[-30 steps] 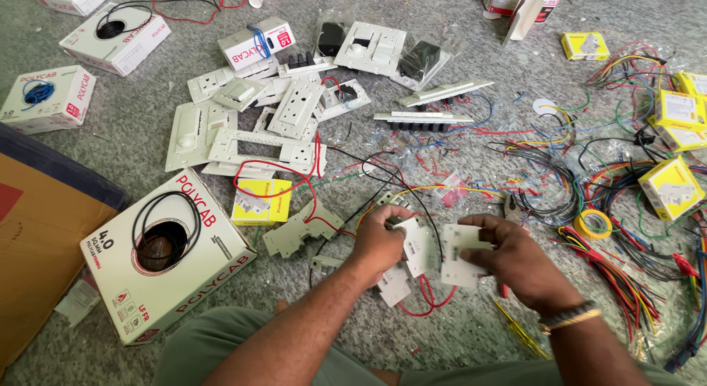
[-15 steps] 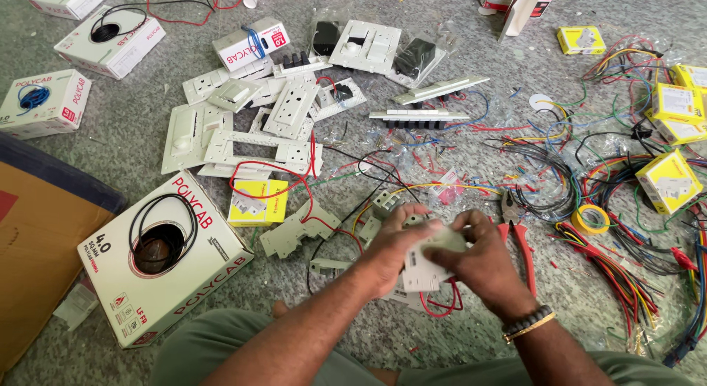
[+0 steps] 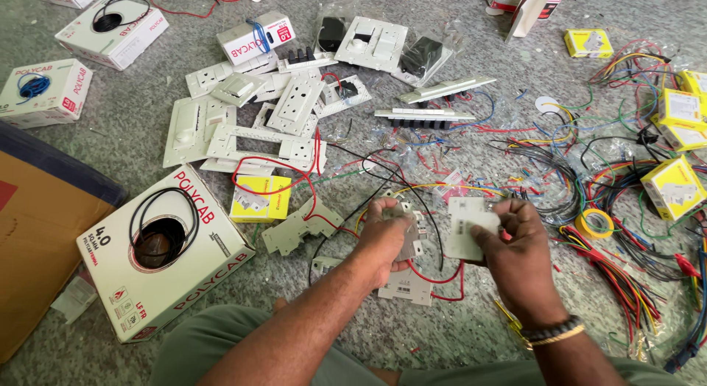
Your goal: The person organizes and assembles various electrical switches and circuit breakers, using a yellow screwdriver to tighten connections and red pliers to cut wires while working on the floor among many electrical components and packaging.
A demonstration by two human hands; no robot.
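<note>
- Now pulled apart since half a second ago: left hand (image 3: 387, 239) and right hand (image 3: 515, 257), each carrying its own piece instead of meeting on one.
- Gripping a grey-white plastic switch module (image 3: 409, 235) with left fingers curled round it, thumb pressing near the top edge, red wire (image 3: 431, 277) looping out beneath.
- Pinching a flat white rectangular switch plate (image 3: 468, 227) between right thumb and fingertips, plate tilting toward the left hand, just apart from the module.
- Wearing a dark beaded bracelet with a gold band (image 3: 552, 333) at the right wrist.
- Lying on the speckled grey floor (image 3: 442, 342) at 6 o'clock of the hands: another white plastic switch part (image 3: 405, 286), touching the red wire.
- Sitting at 9 o'clock: a large white cardboard wire-coil box with a round hole (image 3: 166, 253); closer in, a small yellow carton (image 3: 261, 200) and a pale grey mounting frame (image 3: 298, 227).
- Spreading at 3 o'clock: a tangle of multicoloured wires (image 3: 604, 209), a yellow tape roll (image 3: 595, 224) and a yellow box (image 3: 674, 187).
- Scattering at 12 o'clock: white switch plates and frames (image 3: 265, 124).
</note>
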